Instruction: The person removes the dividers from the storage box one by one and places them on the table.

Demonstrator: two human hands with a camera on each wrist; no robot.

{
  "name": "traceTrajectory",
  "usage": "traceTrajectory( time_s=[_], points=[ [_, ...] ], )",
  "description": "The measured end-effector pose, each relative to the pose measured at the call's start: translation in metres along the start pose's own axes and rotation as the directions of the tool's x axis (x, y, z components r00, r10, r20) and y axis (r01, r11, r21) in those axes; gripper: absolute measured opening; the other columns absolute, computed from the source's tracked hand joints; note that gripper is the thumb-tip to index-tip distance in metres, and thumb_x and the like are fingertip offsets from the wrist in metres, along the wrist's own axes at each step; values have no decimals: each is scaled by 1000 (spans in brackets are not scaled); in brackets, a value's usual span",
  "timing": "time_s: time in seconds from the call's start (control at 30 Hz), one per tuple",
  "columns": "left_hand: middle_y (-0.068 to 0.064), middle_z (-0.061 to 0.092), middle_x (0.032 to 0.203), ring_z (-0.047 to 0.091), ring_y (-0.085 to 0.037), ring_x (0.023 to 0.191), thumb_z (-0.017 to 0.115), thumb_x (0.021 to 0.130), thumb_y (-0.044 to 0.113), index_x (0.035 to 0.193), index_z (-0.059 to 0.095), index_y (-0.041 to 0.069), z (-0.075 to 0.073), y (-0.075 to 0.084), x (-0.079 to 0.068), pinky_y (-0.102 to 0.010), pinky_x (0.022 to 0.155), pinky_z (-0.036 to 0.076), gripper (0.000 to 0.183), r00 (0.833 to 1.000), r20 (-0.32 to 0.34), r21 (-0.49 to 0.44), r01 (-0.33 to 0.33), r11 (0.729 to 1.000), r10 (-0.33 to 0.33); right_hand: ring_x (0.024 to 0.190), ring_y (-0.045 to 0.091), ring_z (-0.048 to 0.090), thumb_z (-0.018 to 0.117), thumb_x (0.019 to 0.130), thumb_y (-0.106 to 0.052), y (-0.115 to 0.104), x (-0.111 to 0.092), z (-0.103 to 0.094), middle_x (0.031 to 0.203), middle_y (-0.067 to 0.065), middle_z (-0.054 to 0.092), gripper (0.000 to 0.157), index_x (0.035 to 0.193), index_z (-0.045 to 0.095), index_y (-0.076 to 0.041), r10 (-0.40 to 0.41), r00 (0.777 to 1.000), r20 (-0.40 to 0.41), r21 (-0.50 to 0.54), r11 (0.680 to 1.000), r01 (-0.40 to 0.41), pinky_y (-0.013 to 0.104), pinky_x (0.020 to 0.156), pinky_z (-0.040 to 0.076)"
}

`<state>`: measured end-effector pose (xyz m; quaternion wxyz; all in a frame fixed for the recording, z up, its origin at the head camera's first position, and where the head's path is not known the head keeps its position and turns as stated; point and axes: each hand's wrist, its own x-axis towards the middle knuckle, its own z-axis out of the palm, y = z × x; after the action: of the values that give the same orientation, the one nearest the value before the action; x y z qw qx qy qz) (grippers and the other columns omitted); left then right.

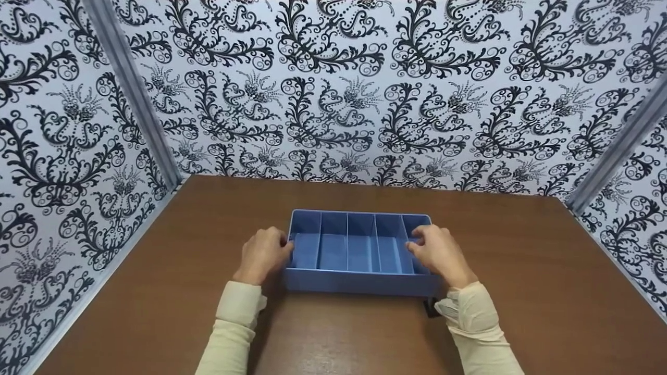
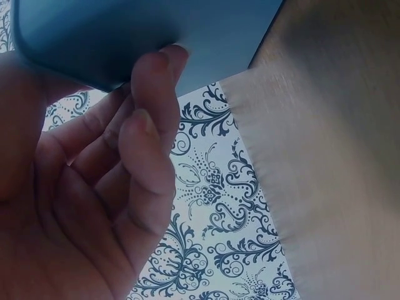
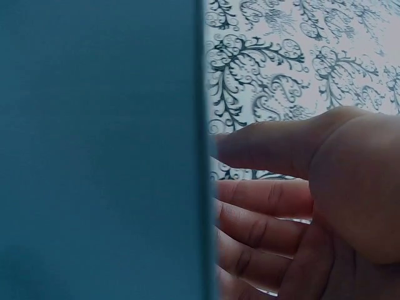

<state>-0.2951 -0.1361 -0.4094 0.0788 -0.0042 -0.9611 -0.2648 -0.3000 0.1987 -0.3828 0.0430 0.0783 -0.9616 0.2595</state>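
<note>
White walls with black scrolling floral patterns enclose a brown table on three sides: a back wall (image 1: 333, 104), a left wall (image 1: 52, 156) and a right wall (image 1: 643, 192). Grey strips run up both corners, a left strip (image 1: 132, 86) and a right strip (image 1: 622, 146), each leaning outward in the head view. The table (image 1: 156, 291) has a smooth, wood-toned top, with a soft sheen of light near its front.
</note>
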Motion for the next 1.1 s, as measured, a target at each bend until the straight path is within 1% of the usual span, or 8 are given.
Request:
traceTrajectory(
  time_s=[0.13, 0.33, 0.5, 0.73, 0.87, 1.1],
  points=[
    [-6, 64, 72, 57, -20, 63, 66, 93, 22, 93, 76, 4, 1, 0, -1, -35, 61, 47, 21, 1000, 2, 6, -10, 1000, 10, 100, 39, 67, 69, 89, -16, 0, 2, 6, 107, 25, 70, 43, 124, 61, 8, 26, 1000, 12, -16, 1000, -26, 53, 88, 50],
    [-5, 60, 68, 54, -19, 61, 64, 93, 21, 88, 73, 4, 1, -1, -1, -36, 59, 43, 20, 999, -24, 35, -43, 998, 43, 111, 44, 62, 69, 88, -13, -2, 3, 13, 120, 30, 63, 46, 125, 59, 12, 2, 1000, 2, -43, 999, -2, 54, 95, 47],
    [-6, 61, 70, 55, -20, 61, 64, 94, 21, 93, 72, 2, 2, 0, 0, -36, 59, 44, 21, 999, -8, 34, -36, 999, 37, 115, 46, 59, 69, 87, -11, -4, 2, 14, 123, 31, 61, 48, 126, 57, 13, 12, 1000, 23, -51, 999, -11, 55, 97, 45],
    [-7, 61, 71, 55, -21, 63, 64, 95, 22, 93, 72, 2, 3, -1, 1, -38, 61, 45, 21, 1000, -1, 46, -28, 999, 28, 113, 47, 60, 70, 84, -9, -6, 0, 14, 123, 31, 62, 45, 124, 60, 11, 4, 999, 38, -61, 998, -2, 55, 97, 46],
    [-6, 60, 70, 55, -20, 62, 64, 95, 22, 93, 71, 3, 3, 0, 1, -36, 60, 44, 20, 1000, 4, 44, -21, 999, 21, 115, 48, 58, 70, 85, -9, -5, 1, 14, 125, 31, 60, 46, 125, 59, 12, 2, 999, 53, -62, 998, 2, 55, 98, 45],
    [-6, 59, 70, 55, -20, 61, 63, 95, 21, 93, 71, 3, 4, 0, 0, -35, 59, 44, 20, 1000, 12, 38, -11, 999, 11, 113, 49, 59, 69, 84, -8, -3, 1, 15, 123, 32, 61, 45, 123, 60, 13, -15, 999, 33, -64, 998, 17, 56, 97, 46]
  ],
)
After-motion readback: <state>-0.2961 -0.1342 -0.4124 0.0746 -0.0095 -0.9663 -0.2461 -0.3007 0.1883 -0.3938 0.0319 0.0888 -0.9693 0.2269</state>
